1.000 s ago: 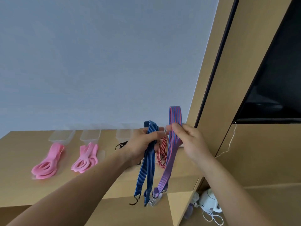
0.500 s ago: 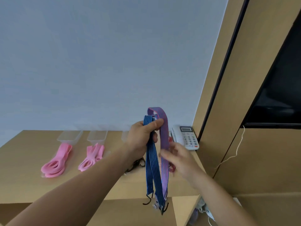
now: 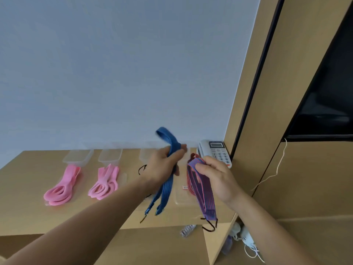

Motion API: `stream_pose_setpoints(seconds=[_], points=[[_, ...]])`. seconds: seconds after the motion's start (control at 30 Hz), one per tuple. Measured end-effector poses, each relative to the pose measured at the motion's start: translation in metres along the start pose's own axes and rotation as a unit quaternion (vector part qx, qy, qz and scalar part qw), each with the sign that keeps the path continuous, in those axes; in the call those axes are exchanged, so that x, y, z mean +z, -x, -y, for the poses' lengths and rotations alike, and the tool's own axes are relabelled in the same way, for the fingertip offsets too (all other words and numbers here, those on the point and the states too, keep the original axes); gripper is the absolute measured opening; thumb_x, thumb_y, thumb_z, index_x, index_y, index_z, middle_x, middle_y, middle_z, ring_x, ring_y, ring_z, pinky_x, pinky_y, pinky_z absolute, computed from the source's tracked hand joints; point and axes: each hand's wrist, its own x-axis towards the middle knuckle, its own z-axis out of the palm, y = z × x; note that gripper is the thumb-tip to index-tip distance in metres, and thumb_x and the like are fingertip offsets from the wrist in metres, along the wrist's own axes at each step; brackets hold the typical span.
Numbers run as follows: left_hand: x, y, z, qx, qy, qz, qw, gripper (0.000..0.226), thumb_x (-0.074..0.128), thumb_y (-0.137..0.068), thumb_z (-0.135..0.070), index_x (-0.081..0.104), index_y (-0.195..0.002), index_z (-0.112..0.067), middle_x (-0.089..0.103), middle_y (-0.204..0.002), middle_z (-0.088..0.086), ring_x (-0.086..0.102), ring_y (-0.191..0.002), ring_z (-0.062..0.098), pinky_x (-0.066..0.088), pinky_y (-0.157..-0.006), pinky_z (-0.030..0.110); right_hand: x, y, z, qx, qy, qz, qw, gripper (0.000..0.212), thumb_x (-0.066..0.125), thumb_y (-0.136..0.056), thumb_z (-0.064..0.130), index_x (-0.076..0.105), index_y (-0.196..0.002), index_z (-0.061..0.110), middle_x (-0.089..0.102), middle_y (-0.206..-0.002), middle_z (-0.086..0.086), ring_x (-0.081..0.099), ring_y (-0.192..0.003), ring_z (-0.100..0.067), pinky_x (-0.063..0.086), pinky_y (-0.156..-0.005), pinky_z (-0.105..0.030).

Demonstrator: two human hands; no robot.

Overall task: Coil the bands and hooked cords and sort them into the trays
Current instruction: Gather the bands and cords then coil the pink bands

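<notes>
My left hand grips a folded blue hooked cord near its fold, with the hooked ends hanging over the desk's front edge. My right hand pinches the fold of a purple-red hooked cord, whose black hooks dangle below the edge. A red striped cord lies in a clear tray between my hands. Two coiled pink bands, one at far left and one beside it, lie on clear tray lids. A black hook shows left of my left hand.
Three clear trays stand along the wall: a left one, a middle one and a third. A white desk phone sits at the desk's back right. A wooden cabinet panel rises on the right. White cables lie on the floor.
The two cords were held together in my left hand; now my right hand has drawn the purple-red cord away to the right and lower. The blue cord stays in my left hand.
</notes>
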Motion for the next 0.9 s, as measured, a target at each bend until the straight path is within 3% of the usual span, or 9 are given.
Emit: stream_pose_setpoints(seconds=[0.07, 0.13, 0.23, 0.3, 0.43, 0.57, 0.67, 0.8, 0.9], points=[[0.014, 0.007, 0.001, -0.029, 0.047, 0.084, 0.995, 0.020, 0.060, -0.092, -0.030, 0.078, -0.086, -0.024, 0.067, -0.064, 0.009, 0.056, -0.045, 0.014, 0.043, -0.044, 0.021, -0.002, -0.001, 0.003, 0.001, -0.010, 0.008, 1.000, 0.026, 0.062, -0.077, 0.029, 0.057, -0.075, 0.003, 0.048, -0.065, -0.014, 0.045, -0.061, -0.024, 0.044, -0.055, -0.039], [0.020, 0.010, 0.003, -0.054, 0.089, 0.098, 0.990, 0.027, 0.057, -0.093, -0.031, 0.074, -0.080, -0.015, 0.061, -0.055, 0.009, 0.054, -0.042, 0.017, 0.041, -0.042, 0.019, -0.007, -0.002, 0.007, 0.002, -0.045, 0.007, 0.999, 0.023, 0.065, -0.076, 0.032, 0.063, -0.078, 0.009, 0.051, -0.072, -0.023, 0.049, -0.066, -0.031, 0.045, -0.061, -0.052], [0.027, 0.011, 0.007, -0.020, 0.126, 0.124, 0.984, 0.047, 0.062, -0.087, -0.037, 0.060, -0.089, 0.010, 0.054, -0.070, 0.031, 0.050, -0.043, 0.021, 0.041, -0.045, 0.023, -0.022, -0.003, 0.005, -0.005, -0.085, 0.008, 0.996, 0.029, 0.061, -0.083, 0.024, 0.063, -0.097, -0.001, 0.056, -0.089, -0.043, 0.054, -0.076, -0.053, 0.041, -0.074, -0.075], [0.035, 0.014, 0.005, 0.015, 0.097, 0.138, 0.985, 0.034, 0.066, -0.086, -0.031, 0.063, -0.079, 0.002, 0.052, -0.066, 0.028, 0.048, -0.044, 0.019, 0.041, -0.047, 0.022, -0.033, -0.003, 0.003, -0.004, -0.079, 0.013, 0.997, 0.027, 0.060, -0.083, 0.023, 0.064, -0.095, 0.000, 0.057, -0.087, -0.043, 0.054, -0.075, -0.057, 0.044, -0.074, -0.070], [0.052, 0.014, 0.003, 0.025, 0.037, 0.065, 0.997, 0.023, 0.069, -0.081, -0.020, 0.064, -0.058, -0.021, 0.051, -0.044, 0.004, 0.043, -0.037, 0.011, 0.035, -0.041, 0.016, -0.048, -0.002, 0.002, -0.028, -0.015, 0.022, 0.999, 0.015, 0.060, -0.082, 0.027, 0.073, -0.083, 0.019, 0.064, -0.078, -0.011, 0.059, -0.073, -0.024, 0.048, -0.069, -0.037], [0.063, 0.011, -0.002, 0.028, 0.054, -0.004, 0.998, 0.021, 0.067, -0.076, -0.019, 0.066, -0.055, -0.020, 0.045, -0.041, 0.002, 0.038, -0.036, 0.012, 0.029, -0.037, 0.017, -0.052, -0.001, -0.005, -0.064, 0.041, -0.003, 0.997, 0.008, 0.067, -0.081, 0.031, 0.071, -0.086, 0.026, 0.069, -0.086, -0.006, 0.064, -0.078, -0.016, 0.051, -0.073, -0.032], [0.063, 0.005, -0.008, 0.006, 0.095, -0.028, 0.995, 0.022, 0.067, -0.075, -0.018, 0.067, -0.054, -0.015, 0.040, -0.042, 0.005, 0.034, -0.037, 0.014, 0.029, -0.040, 0.022, -0.057, -0.001, -0.017, -0.072, 0.109, -0.067, 0.989, 0.025, 0.079, -0.081, 0.031, 0.060, -0.098, 0.029, 0.066, -0.095, 0.005, 0.060, -0.079, -0.004, 0.050, -0.072, -0.021], [0.064, -0.001, -0.008, -0.041, 0.183, -0.005, 0.982, 0.023, 0.065, -0.078, -0.015, 0.061, -0.056, -0.010, 0.040, -0.044, 0.005, 0.030, -0.035, 0.013, 0.028, -0.039, 0.022, -0.049, -0.001, -0.035, -0.037, 0.001, -0.027, 0.999, 0.041, 0.072, -0.077, 0.043, 0.059, -0.106, 0.018, 0.069, -0.095, -0.005, 0.066, -0.076, -0.011, 0.053, -0.062, -0.025], [0.058, -0.011, -0.005, -0.067, 0.223, -0.012, 0.972, 0.026, 0.056, -0.089, -0.009, 0.056, -0.063, -0.008, 0.036, -0.039, 0.001, 0.027, -0.035, 0.012, 0.026, -0.038, 0.023, -0.045, -0.003, -0.053, -0.011, 0.010, 0.024, 1.000, 0.038, 0.073, -0.080, 0.040, 0.062, -0.108, 0.016, 0.068, -0.099, -0.023, 0.064, -0.083, -0.034, 0.053, -0.077, -0.050]])
